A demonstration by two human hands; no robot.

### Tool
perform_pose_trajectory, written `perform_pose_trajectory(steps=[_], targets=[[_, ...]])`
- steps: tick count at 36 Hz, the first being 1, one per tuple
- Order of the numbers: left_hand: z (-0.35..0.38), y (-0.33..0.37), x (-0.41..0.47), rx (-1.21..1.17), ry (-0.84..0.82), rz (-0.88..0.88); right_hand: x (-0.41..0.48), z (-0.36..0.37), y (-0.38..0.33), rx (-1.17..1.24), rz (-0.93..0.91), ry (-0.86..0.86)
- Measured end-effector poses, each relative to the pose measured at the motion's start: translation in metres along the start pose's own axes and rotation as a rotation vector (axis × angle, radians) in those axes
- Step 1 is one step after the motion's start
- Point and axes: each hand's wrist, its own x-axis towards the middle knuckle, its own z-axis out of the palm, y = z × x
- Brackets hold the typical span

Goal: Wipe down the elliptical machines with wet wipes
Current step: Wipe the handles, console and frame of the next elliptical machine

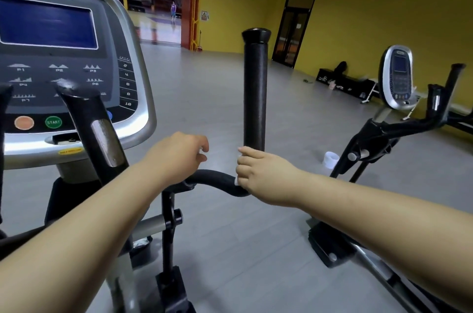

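I stand at an elliptical machine whose grey console (64, 61) fills the upper left. Its black foam-covered right handlebar (254, 87) rises upright in the middle, curving at its base into a horizontal bar (212, 178). My right hand (263, 174) grips the bend at the bottom of this handlebar, with a white wet wipe (237, 181) pressed between palm and bar; only a small edge of it shows. My left hand (179, 156) hovers just above the horizontal bar, fingers loosely curled, holding nothing that I can see.
A fixed black grip with a metal sensor plate (102, 138) stands in front of the console. A second elliptical (396, 77) is at the right, with a white tub (330, 159) on the grey floor beside it. A low black bench (345, 82) lines the yellow wall.
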Motion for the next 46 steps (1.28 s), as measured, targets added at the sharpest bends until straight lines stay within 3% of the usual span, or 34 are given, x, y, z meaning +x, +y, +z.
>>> perform_pose_trajectory(steps=[8, 16, 20, 24, 27, 30, 33, 40, 44, 46], targets=[[-0.01, 0.01, -0.001, -0.031, 0.013, 0.022, -0.024, -0.002, 0.013, 0.291, 0.022, 0.18], [-0.038, 0.034, 0.013, -0.205, 0.152, 0.068, -0.032, -0.036, 0.052, 0.368, 0.343, 0.593], [-0.059, 0.052, 0.023, -0.316, 0.266, 0.118, -0.031, -0.047, 0.082, 0.411, 0.668, 0.868], [-0.077, 0.068, 0.035, -0.413, 0.415, 0.151, -0.015, -0.068, 0.108, 0.712, 1.019, 1.018], [-0.085, 0.077, 0.045, -0.444, 0.533, 0.131, -0.002, -0.077, 0.122, 1.02, 1.188, 0.989], [-0.087, 0.083, 0.05, -0.446, 0.545, 0.1, 0.013, -0.086, 0.118, 1.26, 1.118, 0.862], [-0.086, 0.086, 0.057, -0.46, 0.544, 0.122, 0.021, -0.088, 0.111, 1.262, 0.981, 0.741], [-0.082, 0.082, 0.064, -0.287, 0.6, 0.179, 0.032, -0.079, 0.123, 1.357, 0.978, 0.651], [-0.081, 0.079, 0.065, -0.31, 0.599, 0.18, 0.039, -0.07, 0.139, 1.757, 0.924, 0.63], [-0.08, 0.08, 0.065, -0.334, 0.595, 0.178, 0.038, -0.064, 0.141, 1.842, 0.951, 0.589]])
